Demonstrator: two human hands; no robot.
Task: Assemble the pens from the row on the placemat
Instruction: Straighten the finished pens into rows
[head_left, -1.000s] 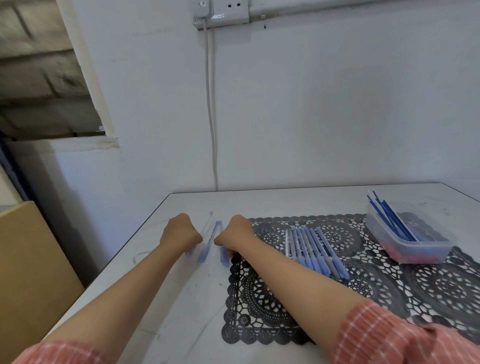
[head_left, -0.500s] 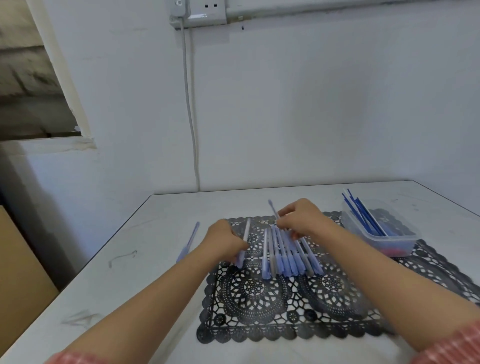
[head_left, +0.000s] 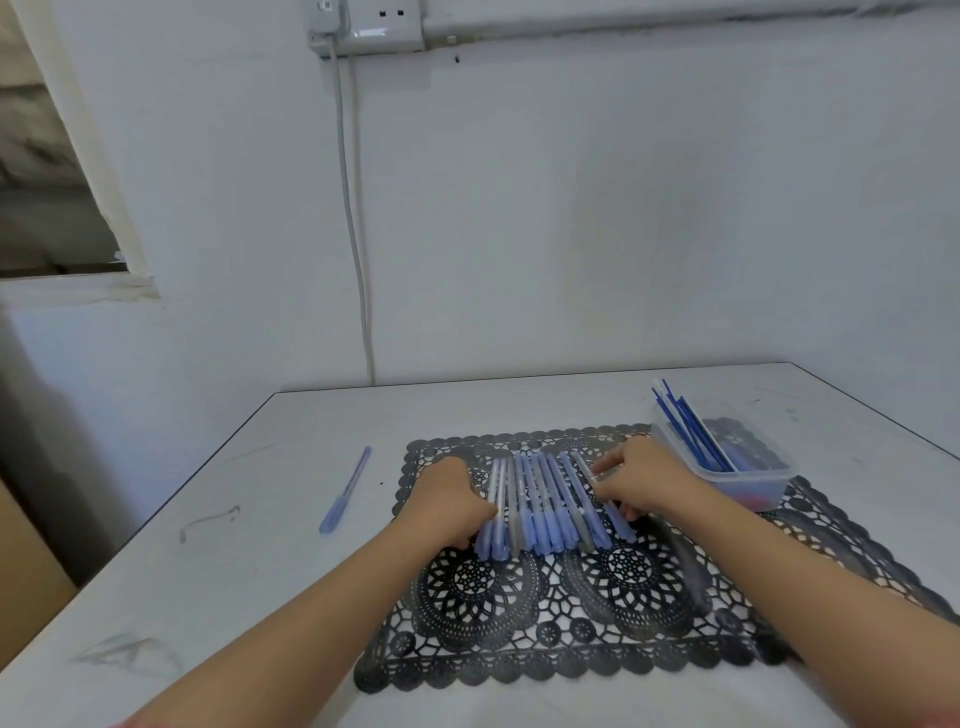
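A row of several blue-capped clear pens (head_left: 545, 506) lies side by side on the black lace placemat (head_left: 571, 629). My left hand (head_left: 449, 501) is at the row's left end, fingers curled around the leftmost pen near its cap. At the right end is my right hand (head_left: 641, 480), its thumb and fingers pinching the rightmost pen against the mat. One more blue pen (head_left: 345, 491) lies alone on the white table, left of the mat.
A clear plastic tub (head_left: 748, 475) with several blue refills sticking out stands on the mat's far right corner. The white table (head_left: 234, 561) ends at the wall behind and drops off on the left. A cable hangs down the wall.
Both hands came from the table's left onto the mat, leaving one pen behind. The left hand brought a pen to the row's left end; the right hand lowered its raised pen to the right end.
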